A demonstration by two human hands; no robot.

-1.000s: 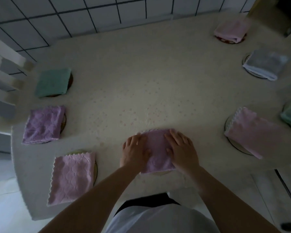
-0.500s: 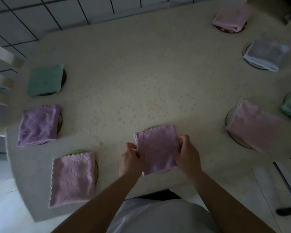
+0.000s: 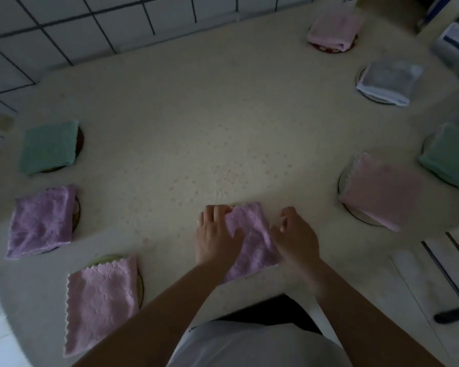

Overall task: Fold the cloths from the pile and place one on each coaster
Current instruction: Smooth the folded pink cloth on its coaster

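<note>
Purple cloth under flat left hand — right hand (fingers loosely curled) beside.

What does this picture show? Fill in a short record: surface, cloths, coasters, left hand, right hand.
surface: pale table
cloths: eight folded, ringed round the table edge
coasters: rims peek out under most cloths, e.g. under the grey cloth
left hand: fingers flat on the near purple cloth
right hand: at that cloth's right edge, fingers loosely bent; grip unclear

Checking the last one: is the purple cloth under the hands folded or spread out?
Folded: the purple cloth is a compact square, left hand flat on it.
</note>
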